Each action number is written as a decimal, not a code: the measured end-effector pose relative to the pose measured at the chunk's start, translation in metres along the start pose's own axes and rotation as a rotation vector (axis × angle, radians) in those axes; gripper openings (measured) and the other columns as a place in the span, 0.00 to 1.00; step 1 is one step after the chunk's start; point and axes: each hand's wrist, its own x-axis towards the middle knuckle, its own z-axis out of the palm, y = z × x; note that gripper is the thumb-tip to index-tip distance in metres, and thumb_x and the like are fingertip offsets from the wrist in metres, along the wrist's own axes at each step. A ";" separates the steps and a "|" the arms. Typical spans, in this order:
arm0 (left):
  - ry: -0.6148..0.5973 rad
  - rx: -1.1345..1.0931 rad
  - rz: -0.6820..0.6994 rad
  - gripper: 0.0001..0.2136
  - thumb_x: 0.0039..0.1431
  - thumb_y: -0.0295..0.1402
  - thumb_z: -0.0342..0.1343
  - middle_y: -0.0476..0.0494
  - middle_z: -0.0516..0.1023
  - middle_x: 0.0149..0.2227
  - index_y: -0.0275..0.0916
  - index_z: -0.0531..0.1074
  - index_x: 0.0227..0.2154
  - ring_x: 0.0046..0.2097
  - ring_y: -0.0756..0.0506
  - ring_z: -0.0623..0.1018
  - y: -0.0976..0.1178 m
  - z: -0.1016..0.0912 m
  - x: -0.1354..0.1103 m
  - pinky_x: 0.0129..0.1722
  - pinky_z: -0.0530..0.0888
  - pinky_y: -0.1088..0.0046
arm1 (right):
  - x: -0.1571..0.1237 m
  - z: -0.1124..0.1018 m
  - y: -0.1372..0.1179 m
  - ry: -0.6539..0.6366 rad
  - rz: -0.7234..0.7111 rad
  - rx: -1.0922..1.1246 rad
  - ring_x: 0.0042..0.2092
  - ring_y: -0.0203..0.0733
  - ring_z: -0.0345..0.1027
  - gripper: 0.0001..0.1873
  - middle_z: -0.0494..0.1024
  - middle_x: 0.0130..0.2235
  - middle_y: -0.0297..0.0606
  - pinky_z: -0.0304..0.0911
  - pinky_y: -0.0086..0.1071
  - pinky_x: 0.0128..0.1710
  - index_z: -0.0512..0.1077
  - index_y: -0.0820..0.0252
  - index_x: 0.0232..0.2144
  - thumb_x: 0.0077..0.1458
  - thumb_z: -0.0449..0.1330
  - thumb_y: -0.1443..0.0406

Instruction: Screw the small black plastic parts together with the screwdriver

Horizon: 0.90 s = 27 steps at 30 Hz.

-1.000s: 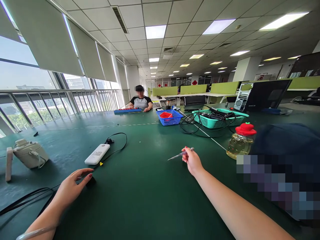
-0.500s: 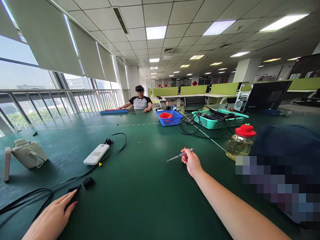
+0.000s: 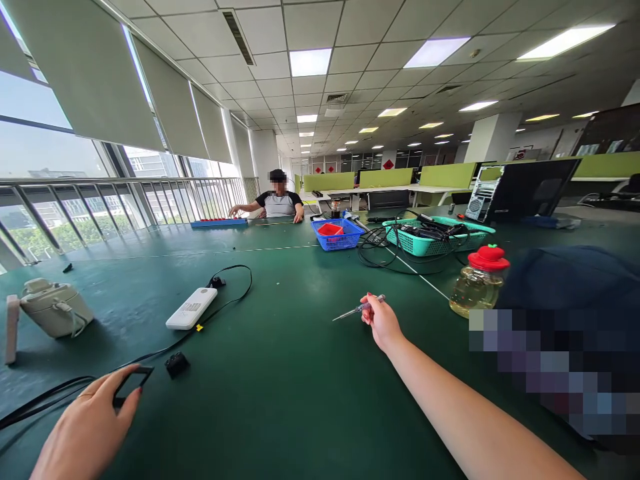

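Note:
My right hand [image 3: 381, 321] is closed on a slim screwdriver [image 3: 347, 314], whose metal shaft points left above the green table [image 3: 280, 400]. At the lower left, my left hand [image 3: 93, 417] pinches a thin black rectangular frame [image 3: 146, 373] by its sides between thumb and fingers. Through the frame's opening part of the table shows, and its near end is hidden by the hand. A small black block [image 3: 177, 365] lies just right of the frame, apart from it.
A white power bank [image 3: 192, 308] with a black cable lies ahead; a light bottle [image 3: 56, 308] stands left. Blue [image 3: 338, 241] and green baskets [image 3: 425, 247] are farther back. A red-lidded jar [image 3: 477, 291] and dark cap [image 3: 575, 280] are right. Another person [image 3: 279, 203] sits opposite.
My left hand has gone from lying nearly flat over the black frame to gripping it, tilting it up off the table. My right hand and the screwdriver have hardly moved.

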 end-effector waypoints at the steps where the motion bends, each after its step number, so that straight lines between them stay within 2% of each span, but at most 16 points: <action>1: 0.069 0.014 0.027 0.27 0.57 0.50 0.43 0.44 0.79 0.51 0.49 0.68 0.57 0.46 0.30 0.78 0.014 -0.009 0.003 0.43 0.76 0.50 | 0.000 0.000 0.000 0.000 0.003 0.003 0.20 0.31 0.53 0.24 0.62 0.16 0.28 0.51 0.28 0.18 0.71 0.58 0.21 0.38 0.70 0.45; 3: 0.101 0.000 0.134 0.28 0.57 0.48 0.43 0.42 0.78 0.53 0.44 0.67 0.58 0.50 0.30 0.77 0.045 -0.026 0.010 0.48 0.75 0.52 | 0.000 0.000 0.000 0.002 0.007 0.010 0.20 0.31 0.53 0.24 0.62 0.16 0.28 0.50 0.28 0.18 0.71 0.58 0.21 0.38 0.71 0.46; 5: 0.059 0.001 0.207 0.29 0.57 0.45 0.42 0.37 0.79 0.50 0.38 0.69 0.57 0.51 0.30 0.77 0.071 -0.034 0.018 0.51 0.74 0.52 | 0.000 0.000 0.000 0.004 0.006 0.014 0.20 0.30 0.53 0.23 0.62 0.15 0.28 0.50 0.27 0.18 0.71 0.58 0.21 0.38 0.70 0.46; 8: -0.044 0.016 0.293 0.27 0.57 0.40 0.42 0.35 0.79 0.51 0.36 0.73 0.54 0.53 0.32 0.77 0.091 -0.029 0.028 0.54 0.73 0.54 | -0.001 0.001 -0.001 0.003 0.002 0.013 0.19 0.30 0.52 0.23 0.62 0.15 0.28 0.50 0.28 0.18 0.71 0.59 0.21 0.39 0.70 0.47; 11: -0.154 0.082 0.364 0.26 0.57 0.37 0.41 0.37 0.77 0.54 0.36 0.76 0.52 0.55 0.34 0.76 0.088 -0.012 0.032 0.57 0.72 0.56 | -0.002 0.001 -0.002 -0.001 0.002 0.014 0.19 0.30 0.52 0.22 0.62 0.15 0.27 0.50 0.28 0.19 0.71 0.59 0.21 0.40 0.70 0.48; 13: -0.175 0.133 0.388 0.27 0.58 0.35 0.39 0.37 0.76 0.56 0.35 0.76 0.52 0.56 0.35 0.75 0.083 -0.003 0.032 0.58 0.71 0.55 | -0.003 0.002 -0.003 -0.001 0.006 0.018 0.19 0.31 0.52 0.22 0.62 0.15 0.27 0.49 0.28 0.19 0.71 0.59 0.21 0.40 0.70 0.48; 20: -0.082 0.171 0.383 0.27 0.59 0.34 0.37 0.37 0.74 0.58 0.35 0.75 0.54 0.54 0.36 0.77 0.074 0.000 0.027 0.58 0.71 0.57 | -0.003 0.002 -0.004 -0.005 0.014 0.010 0.20 0.31 0.53 0.22 0.63 0.16 0.28 0.50 0.28 0.19 0.71 0.59 0.21 0.38 0.70 0.48; 27: -0.106 0.131 0.339 0.26 0.63 0.37 0.38 0.38 0.72 0.60 0.36 0.70 0.58 0.52 0.38 0.79 0.069 0.006 0.023 0.55 0.73 0.59 | -0.003 0.002 -0.003 -0.011 0.004 -0.004 0.19 0.31 0.52 0.22 0.62 0.16 0.27 0.51 0.28 0.19 0.71 0.59 0.21 0.40 0.69 0.48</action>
